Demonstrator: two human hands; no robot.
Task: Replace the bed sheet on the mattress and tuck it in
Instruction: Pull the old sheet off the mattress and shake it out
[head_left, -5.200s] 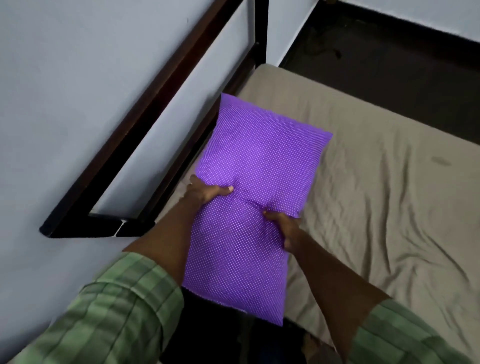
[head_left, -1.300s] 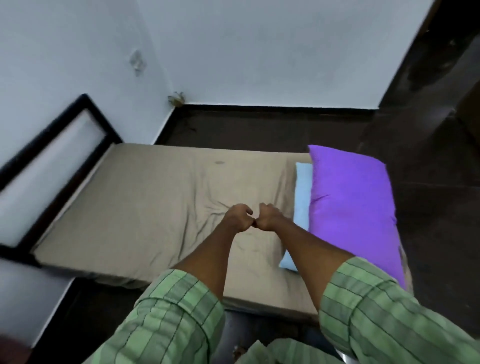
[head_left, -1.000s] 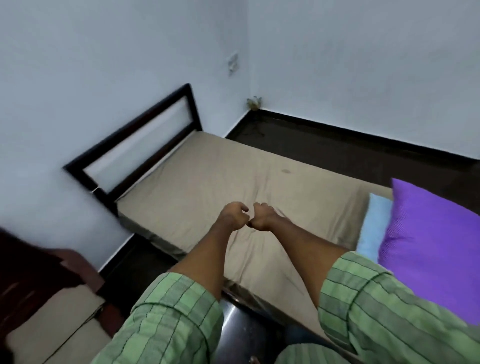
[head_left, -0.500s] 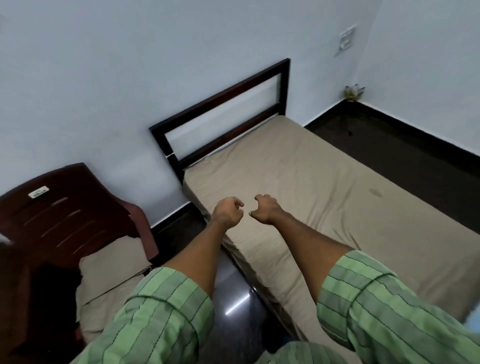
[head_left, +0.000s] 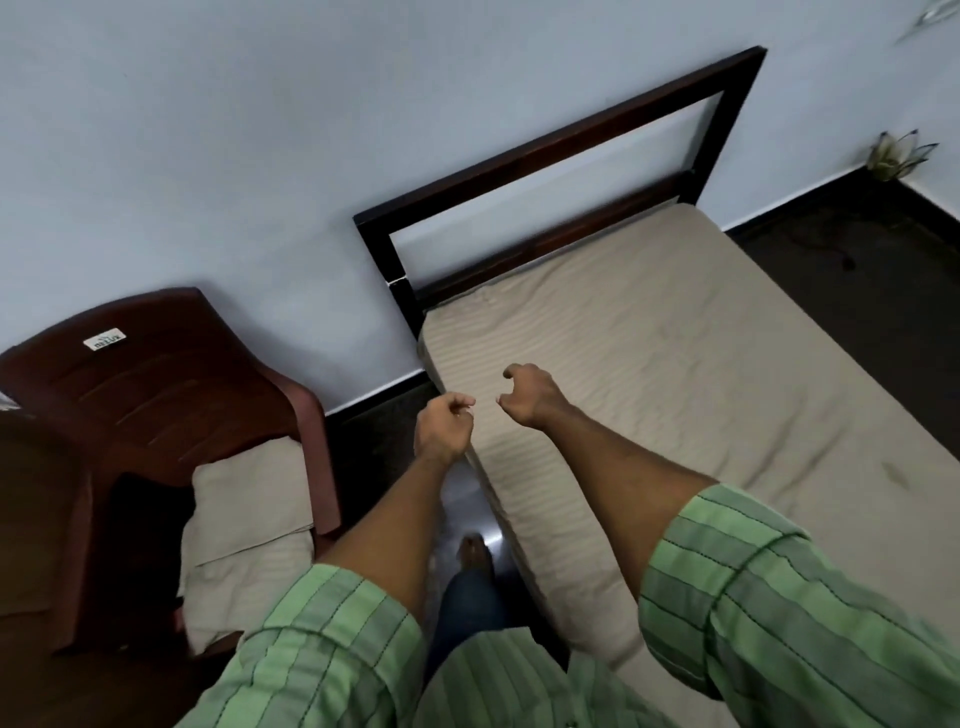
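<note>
The mattress (head_left: 675, 364) lies under a beige striped sheet with creases, its near-left corner just ahead of my hands. My left hand (head_left: 444, 426) hovers over the mattress's left edge with its fingers curled in and holds nothing. My right hand (head_left: 527, 397) hangs above the sheet near that corner, fingers loosely hooked and thumb apart, also empty. Neither hand touches the fabric. A folded beige sheet (head_left: 244, 525) rests on the seat of a chair to the left.
A dark red plastic chair (head_left: 156, 374) stands against the wall left of the bed. The dark headboard frame (head_left: 545, 150) stands at the wall. My foot (head_left: 475, 553) is on the dark floor between chair and bed. A small ornament (head_left: 896, 156) sits in the far corner.
My view has swung left, bringing the chair and headboard in; the purple pillow is out of view. My hands, earlier fists touching each other, have drifted apart, and the right hand's fingers have loosened.
</note>
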